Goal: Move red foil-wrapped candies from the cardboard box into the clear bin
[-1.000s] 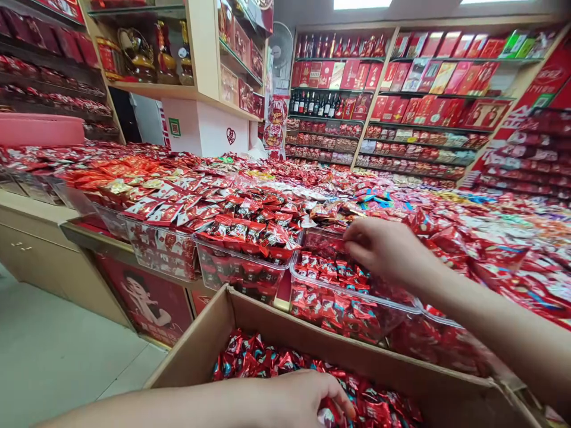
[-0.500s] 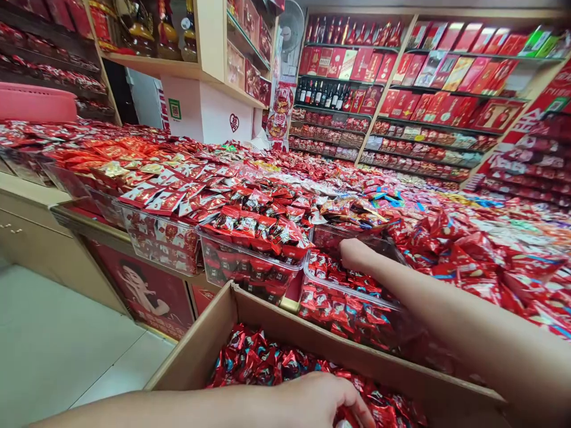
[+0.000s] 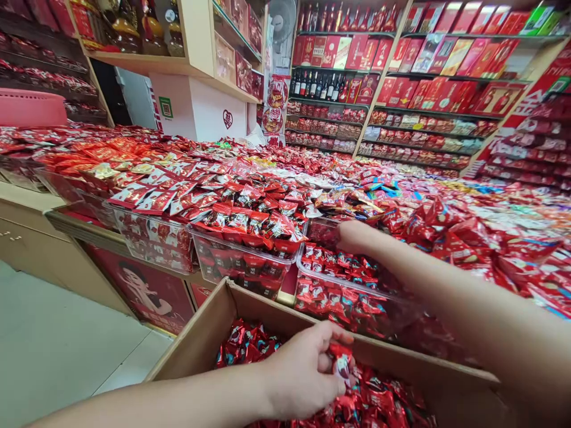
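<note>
Over an open cardboard box my left hand has its fingers curled round a red-wrapped candy. Loose candies in red foil with blue marks fill the box beneath it. My right hand reaches down at the back of a clear plastic bin, its fingers hidden from view. That bin holds the same kind of red-wrapped candies, lower at the back than in the neighbouring bins.
Left of this bin stands another clear bin heaped with red and dark candy packets. More candy piles cover the display to the right and back. Shelves of bottles and red boxes line the wall. A pink basket sits far left.
My left hand has risen out of the candies in the box, a candy now showing in its fingers. My right hand stays at the bin. The view has shifted slightly.
</note>
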A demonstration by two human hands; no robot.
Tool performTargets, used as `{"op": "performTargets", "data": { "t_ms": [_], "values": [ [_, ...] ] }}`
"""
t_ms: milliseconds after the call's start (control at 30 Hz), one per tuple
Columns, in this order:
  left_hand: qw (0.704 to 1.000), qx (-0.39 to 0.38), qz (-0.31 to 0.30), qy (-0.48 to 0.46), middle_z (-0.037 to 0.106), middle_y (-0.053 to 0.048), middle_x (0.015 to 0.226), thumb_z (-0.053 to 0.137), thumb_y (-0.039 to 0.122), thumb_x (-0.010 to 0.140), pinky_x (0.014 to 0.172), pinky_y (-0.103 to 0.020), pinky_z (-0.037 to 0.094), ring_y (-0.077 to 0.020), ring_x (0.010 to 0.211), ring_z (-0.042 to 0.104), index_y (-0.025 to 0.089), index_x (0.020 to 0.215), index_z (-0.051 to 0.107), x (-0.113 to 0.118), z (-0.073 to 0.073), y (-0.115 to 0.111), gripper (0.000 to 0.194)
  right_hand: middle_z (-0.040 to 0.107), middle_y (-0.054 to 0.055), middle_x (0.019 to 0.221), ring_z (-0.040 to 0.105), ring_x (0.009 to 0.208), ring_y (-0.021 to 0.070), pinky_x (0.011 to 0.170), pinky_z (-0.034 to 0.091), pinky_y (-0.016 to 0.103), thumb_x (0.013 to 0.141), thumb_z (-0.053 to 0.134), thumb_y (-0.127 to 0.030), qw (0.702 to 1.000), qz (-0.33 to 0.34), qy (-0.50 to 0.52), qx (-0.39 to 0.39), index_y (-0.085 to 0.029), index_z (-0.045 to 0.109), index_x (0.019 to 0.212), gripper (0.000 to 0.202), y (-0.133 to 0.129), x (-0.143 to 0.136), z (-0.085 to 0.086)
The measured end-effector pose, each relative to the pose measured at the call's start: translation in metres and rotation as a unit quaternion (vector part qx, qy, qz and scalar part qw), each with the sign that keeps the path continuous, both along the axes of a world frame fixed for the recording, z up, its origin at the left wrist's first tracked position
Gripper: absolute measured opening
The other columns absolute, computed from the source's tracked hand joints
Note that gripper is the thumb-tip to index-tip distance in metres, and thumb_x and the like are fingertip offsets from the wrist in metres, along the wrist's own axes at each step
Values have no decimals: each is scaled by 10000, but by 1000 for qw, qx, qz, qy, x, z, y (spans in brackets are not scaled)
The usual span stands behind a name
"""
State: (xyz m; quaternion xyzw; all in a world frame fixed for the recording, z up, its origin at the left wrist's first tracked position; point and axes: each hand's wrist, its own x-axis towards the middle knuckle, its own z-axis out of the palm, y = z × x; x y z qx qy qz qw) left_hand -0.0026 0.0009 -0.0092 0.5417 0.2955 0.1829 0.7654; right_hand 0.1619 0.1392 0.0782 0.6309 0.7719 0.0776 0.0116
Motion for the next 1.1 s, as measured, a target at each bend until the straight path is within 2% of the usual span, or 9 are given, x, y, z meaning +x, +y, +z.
{"op": "performTargets", "data": {
  "t_ms": [133, 233, 400, 533, 633, 733, 900, 967, 1100],
  "values": [
    [996, -38, 37, -69, 484, -45, 920, 561, 36, 600, 785, -308, 376, -109, 796, 542, 169, 1021, 343, 1, 11, 2, 492, 590, 59, 721, 547, 716, 188, 604, 382, 274, 763, 465, -259, 996, 37, 7, 83, -140, 593, 786, 177, -50, -12, 44],
    [995, -36, 28, -91, 488, -59, 949, 578, 69, 627, 812, -330, 369, -116, 812, 547, 180, 1076, 307, -1, 16, 3, 536, 564, -3, 623, 512, 571, 120, 517, 351, 223, 770, 456, -265, 980, 123, 87, 128, -184, 581, 740, 151, -111, -13, 51],
    [996, 16, 7, -86, 443, -75, 1049, 553, 67, 659, 703, -257, 398, -60, 723, 533, 251, 1187, 221, -1, 17, -1, 650, 542, -20, 588, 482, 512, 104, 458, 346, 208, 781, 473, -288, 957, 52, 274, -75, -190, 535, 703, 140, -182, 0, -15],
    [998, 58, -18, -30, 383, -85, 1117, 523, 81, 677, 561, -197, 379, -9, 604, 495, 329, 1225, 155, 1, 11, -10, 705, 550, -1, 728, 498, 627, 108, 536, 391, 202, 782, 490, -262, 835, 40, 523, -170, -170, 483, 911, 159, -190, 6, -71],
    [999, 40, -18, 24, 362, -100, 1123, 502, 98, 680, 560, -210, 396, -39, 621, 535, 305, 1218, 154, 3, 4, -12, 674, 518, 1, 682, 475, 612, 103, 546, 389, 207, 788, 452, -209, 790, 29, 578, -200, -141, 500, 799, 84, -188, 11, -83],
    [997, 40, -28, 62, 335, -124, 1146, 486, 102, 670, 488, -186, 382, -47, 588, 544, 302, 1212, 119, 4, -1, -10, 684, 525, 13, 749, 489, 673, 115, 601, 408, 229, 745, 444, -108, 808, 44, 561, -174, -149, 502, 861, 136, -190, 16, -76],
    [993, 47, -80, 69, 411, -77, 1086, 451, 1, 558, 382, -120, 244, 30, 466, 424, 320, 1214, 124, 3, -4, -8, 799, 456, 34, 1090, 413, 1019, 137, 875, 342, 275, 665, 388, 44, 845, 198, 474, -150, -211, 510, 969, 415, -203, 7, -65],
    [994, 19, -87, 69, 460, -48, 1006, 436, -6, 513, 378, -121, 232, 35, 440, 380, 283, 1210, 145, 4, -4, -8, 809, 467, 27, 1085, 427, 1006, 124, 865, 351, 246, 664, 373, 62, 852, 218, 448, -161, -210, 522, 940, 415, -207, 1, -65],
    [993, -23, -81, 83, 475, -37, 955, 422, 27, 491, 386, -142, 293, -50, 510, 525, 238, 1166, 214, 8, -2, -8, 737, 541, -7, 873, 500, 792, 113, 700, 403, 208, 666, 427, 31, 883, 176, 405, -156, -211, 513, 842, 311, -209, -1, -70]
  ]
}}
